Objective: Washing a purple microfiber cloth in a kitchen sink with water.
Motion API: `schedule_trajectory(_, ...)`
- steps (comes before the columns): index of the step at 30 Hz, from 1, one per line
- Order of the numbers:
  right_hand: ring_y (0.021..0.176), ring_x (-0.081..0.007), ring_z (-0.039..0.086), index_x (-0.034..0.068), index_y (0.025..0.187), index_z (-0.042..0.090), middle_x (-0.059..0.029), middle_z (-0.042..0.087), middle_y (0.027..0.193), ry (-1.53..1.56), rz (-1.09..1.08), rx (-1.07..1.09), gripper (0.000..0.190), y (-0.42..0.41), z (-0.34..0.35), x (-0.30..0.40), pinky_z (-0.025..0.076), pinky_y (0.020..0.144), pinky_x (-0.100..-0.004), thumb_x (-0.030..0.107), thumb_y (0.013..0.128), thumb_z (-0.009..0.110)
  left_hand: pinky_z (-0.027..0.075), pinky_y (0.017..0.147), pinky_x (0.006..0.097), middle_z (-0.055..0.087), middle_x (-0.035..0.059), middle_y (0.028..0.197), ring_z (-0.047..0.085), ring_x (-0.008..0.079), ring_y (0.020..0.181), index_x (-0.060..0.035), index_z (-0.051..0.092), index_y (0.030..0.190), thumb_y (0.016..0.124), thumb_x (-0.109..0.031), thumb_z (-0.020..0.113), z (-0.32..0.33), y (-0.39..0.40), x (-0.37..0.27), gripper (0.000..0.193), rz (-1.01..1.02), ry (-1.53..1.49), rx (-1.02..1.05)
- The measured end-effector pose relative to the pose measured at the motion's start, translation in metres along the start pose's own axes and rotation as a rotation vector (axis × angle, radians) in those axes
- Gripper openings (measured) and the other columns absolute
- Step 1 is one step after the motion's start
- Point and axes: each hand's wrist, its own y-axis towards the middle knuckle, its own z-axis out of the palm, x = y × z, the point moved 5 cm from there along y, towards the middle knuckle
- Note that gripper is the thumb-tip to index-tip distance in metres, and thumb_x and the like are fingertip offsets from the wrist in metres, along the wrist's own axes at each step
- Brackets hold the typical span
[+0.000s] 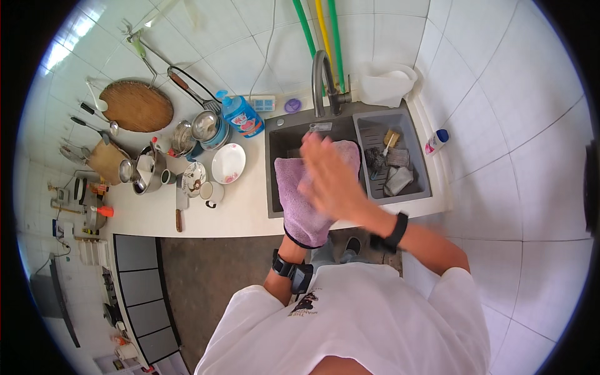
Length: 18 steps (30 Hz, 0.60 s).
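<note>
A purple cloth with dark edging is draped over my left hand and covers it down to the wrist. How the fingers lie beneath it is hidden. My right hand is above the cloth, flat with its fingers stretched out, and looks blurred. Whether its palm touches the cloth cannot be told. Both hands are over the front of the dark sink basin, below the curved metal faucet.
A grey drain basket on the right holds scrubbers and sponges. To the left, the counter bears a white plate, an enamel mug, a cleaver, stacked bowls and a blue pump bottle. A small bottle stands at the right.
</note>
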Motion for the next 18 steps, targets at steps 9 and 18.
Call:
schedule_trajectory(9, 0.138, -0.0387, 0.032, -0.018, 0.132, 0.040, -0.0314, 0.038, 0.142, -0.071, 0.135, -0.014, 0.065, 0.010, -0.004, -0.016, 0.021, 0.116, -0.0455, 0.036, 0.097, 0.045, 0.022, 0.115, 0.0380, 0.035, 0.0125, 0.149, 0.035, 0.0231, 0.136, -0.0060, 0.028, 0.145, 0.096, -0.043, 0.048, 0.004, 0.000, 0.007, 0.065, -0.071, -0.290, -0.030)
schedule_trajectory(18, 0.142, -0.0372, 0.025, -0.014, 0.140, 0.030, -0.0283, 0.027, 0.150, -0.032, 0.067, 0.060, 0.065, 0.011, -0.002, -0.019, 0.017, 0.118, -0.0459, 0.031, 0.097, 0.046, 0.015, 0.118, 0.0368, 0.027, 0.0082, 0.154, 0.026, 0.0201, 0.141, -0.0060, 0.022, 0.148, 0.095, -0.032, 0.052, 0.007, -0.001, 0.011, 0.066, -0.110, -0.337, -0.012)
